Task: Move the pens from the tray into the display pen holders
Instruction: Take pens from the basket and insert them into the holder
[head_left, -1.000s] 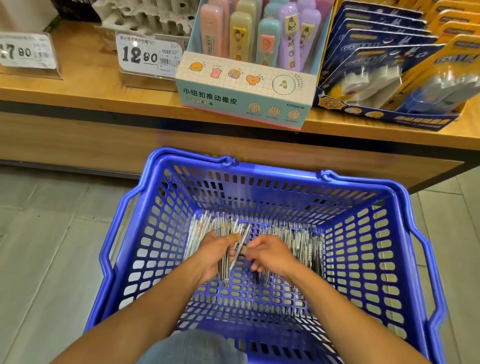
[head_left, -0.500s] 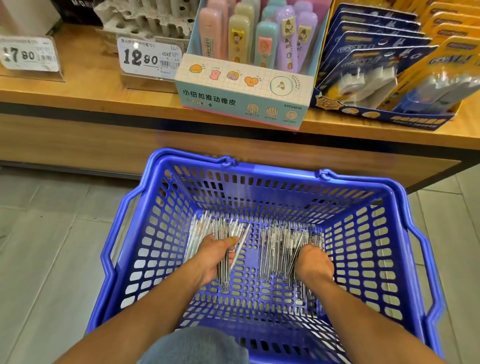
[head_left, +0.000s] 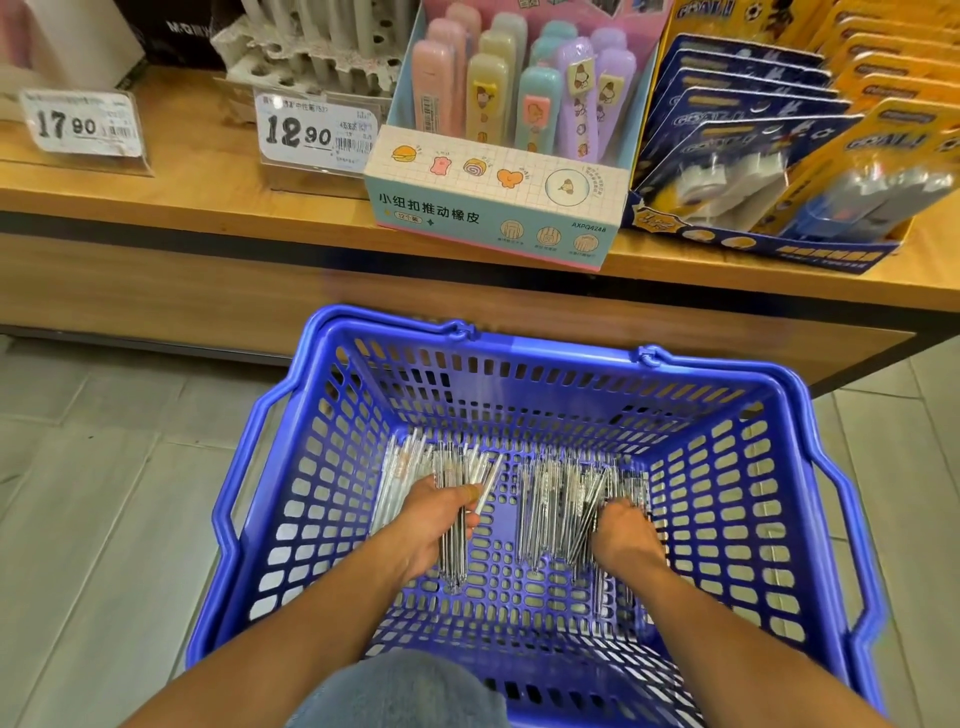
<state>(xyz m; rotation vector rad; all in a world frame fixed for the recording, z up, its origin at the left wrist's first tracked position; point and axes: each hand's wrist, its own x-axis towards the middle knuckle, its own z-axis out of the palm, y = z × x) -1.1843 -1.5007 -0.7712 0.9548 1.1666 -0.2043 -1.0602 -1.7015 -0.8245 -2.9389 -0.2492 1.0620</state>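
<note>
A blue plastic shopping basket (head_left: 743, 467) stands on the floor below me, with several clear pens on its bottom. My left hand (head_left: 434, 525) grips a bundle of pens (head_left: 453, 551) at the basket's left side. More loose pens (head_left: 550, 499) lie in a heap to the right. My right hand (head_left: 626, 535) reaches down into that heap with its fingers curled among the pens; whether it holds any is hidden. A grey pulp pen holder (head_left: 311, 57) with round holes stands at the back of the shelf.
A wooden shelf (head_left: 156, 202) runs across in front of the basket. On it are two price tags (head_left: 311, 135), a box of pastel push erasers (head_left: 498, 202) and a display of blue and yellow blister packs (head_left: 769, 156). Grey floor tiles (head_left: 104, 519) lie left of the basket.
My right hand has left the bundle in my left hand and gone right into the loose heap of pens. The left hand has kept its grip. My view tilted up slightly.
</note>
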